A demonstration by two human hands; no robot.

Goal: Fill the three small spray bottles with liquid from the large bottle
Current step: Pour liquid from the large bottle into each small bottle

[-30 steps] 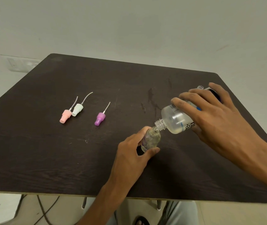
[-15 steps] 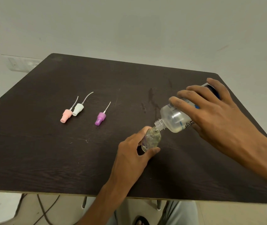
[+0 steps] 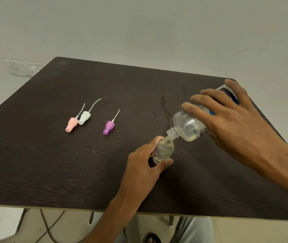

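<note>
1. The dark brown wood-grain table [image 3: 52, 172] carried everything, and I place the rest against the small clear spray bottle [image 3: 164, 151] standing on it near the front edge, right of centre.
2. My right hand [image 3: 236, 127] came in from the right of that small bottle, fingers wrapped over the top and far side of the large clear plastic bottle with the blue-and-white label [image 3: 188, 127].
3. I held the large bottle tipped well over, its threaded open neck pointing down and left, just above the small bottle's open mouth. Whether liquid was running I could not tell.
4. My left hand [image 3: 145, 171] curled round the small bottle from its left, thumb and fingers clasping its body to steady it upright.
5. Well to the left of the small bottle lay three spray caps with thin dip tubes: a purple one [image 3: 108, 128] nearest, then a white one [image 3: 84, 117] touching a pink one [image 3: 71, 124].
6. I judged this the pouring step on one bottle; I saw no other small bottle. Next would call for watching the level, righting the large bottle gently, then fitting a cap.
</note>
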